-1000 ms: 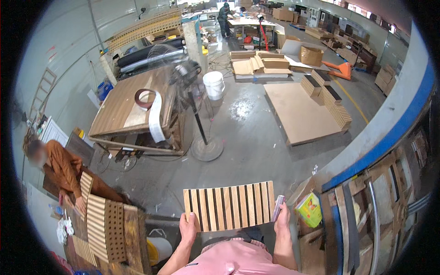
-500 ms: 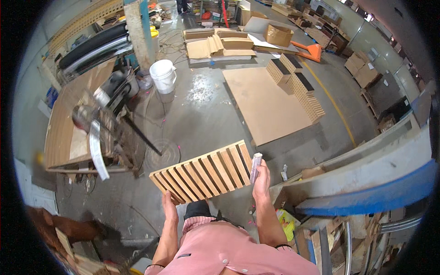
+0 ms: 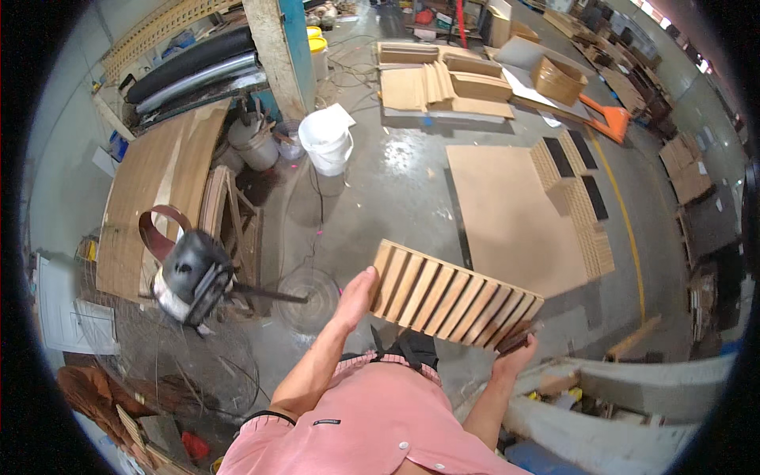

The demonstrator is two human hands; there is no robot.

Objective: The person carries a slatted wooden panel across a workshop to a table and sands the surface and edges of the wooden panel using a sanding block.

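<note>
A slatted wooden panel (image 3: 447, 293) is held up in front of my body, its right end tilted lower than its left. My left hand (image 3: 358, 299) grips the panel's left end, thumb along the edge. At the lower right end, my right hand (image 3: 516, 356) is closed around a small, dark brownish roll (image 3: 514, 342), pressed against or right beside the slats. Part of that roll is hidden by the fingers and the panel.
To the left stands a black machine with a brown belt loop (image 3: 194, 277), near a wooden sheet (image 3: 146, 198). A white bucket (image 3: 326, 142) is ahead. A large brown board (image 3: 514, 214) on the floor bears several stacked slatted pieces (image 3: 570, 178). A grey-white beam (image 3: 586, 427) lies at lower right.
My view has turned left. The panel has swung so its left end is now higher and its right end lower. My right hand with the roll has moved down along the panel's right end.
</note>
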